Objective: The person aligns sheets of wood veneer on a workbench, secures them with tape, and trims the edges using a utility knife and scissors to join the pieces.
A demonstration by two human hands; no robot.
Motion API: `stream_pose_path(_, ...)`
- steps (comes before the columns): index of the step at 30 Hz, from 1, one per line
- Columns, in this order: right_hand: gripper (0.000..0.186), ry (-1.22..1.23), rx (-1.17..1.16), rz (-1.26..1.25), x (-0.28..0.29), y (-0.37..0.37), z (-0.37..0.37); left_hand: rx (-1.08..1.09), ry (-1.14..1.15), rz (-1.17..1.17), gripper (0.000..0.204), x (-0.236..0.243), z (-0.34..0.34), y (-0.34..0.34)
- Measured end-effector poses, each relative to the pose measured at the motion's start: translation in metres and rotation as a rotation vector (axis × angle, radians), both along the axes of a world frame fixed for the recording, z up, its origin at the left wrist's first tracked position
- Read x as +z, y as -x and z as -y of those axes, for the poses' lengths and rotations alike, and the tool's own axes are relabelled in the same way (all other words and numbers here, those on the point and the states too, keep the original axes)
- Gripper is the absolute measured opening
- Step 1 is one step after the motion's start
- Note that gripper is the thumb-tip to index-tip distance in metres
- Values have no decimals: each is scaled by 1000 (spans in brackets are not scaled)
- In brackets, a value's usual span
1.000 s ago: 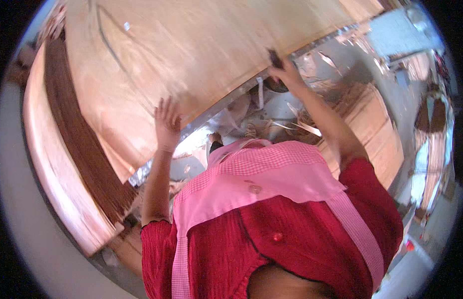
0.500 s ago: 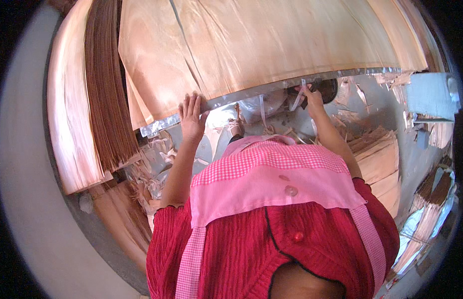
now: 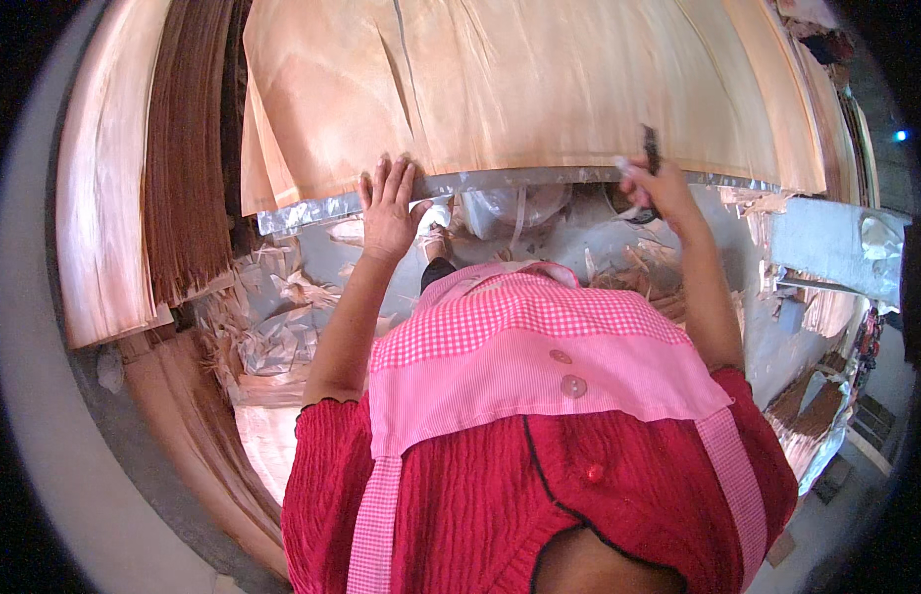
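A wide, pale wood veneer sheet lies over a table, with a long dark split running back from near its front edge. My left hand rests flat at that edge, fingers apart, just left of the split. Over the right part of the front edge, my right hand is closed round a slim black tool, which points up and away. Blur hides the tool's exact kind. Something small and whitish shows at the fingers of that hand; I cannot make out what it is.
Stacks of pale veneer and dark brown veneer stand at the left. Torn veneer scraps litter the floor below. A light blue block-like surface is at the right. Under the table edge sits a clear plastic bag.
My right hand has risen from below the front edge to over it, moving right; the long pale strip at its fingers no longer shows. My left hand stays flat on the sheet.
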State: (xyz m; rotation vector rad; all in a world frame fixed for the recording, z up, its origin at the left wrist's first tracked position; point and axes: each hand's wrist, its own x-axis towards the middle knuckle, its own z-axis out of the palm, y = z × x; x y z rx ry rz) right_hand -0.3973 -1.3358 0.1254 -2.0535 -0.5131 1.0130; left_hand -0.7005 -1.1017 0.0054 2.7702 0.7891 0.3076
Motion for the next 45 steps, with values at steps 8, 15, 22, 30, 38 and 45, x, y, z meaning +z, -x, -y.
stream_pose_path(8,22,-59,651,-40,-75,96,-188,-10,127,169,71,-7,-5,0)
stream_pose_path(15,24,194,652,247,-96,106,-219,-1,51,104,74,-1,-3,-3)
stream_pose_path(22,22,181,624,113,-99,100,-217,29,-37,-109,71,4,2,-7)
stream_pose_path(30,15,143,585,50,-97,105,-217,51,-5,-89,71,6,4,-12)
stream_pose_path(38,16,127,599,74,-100,102,-217,55,-26,-107,72,1,3,-16)
stream_pose_path(45,19,156,574,-42,-100,104,-217,85,-34,-249,65,12,15,-31)
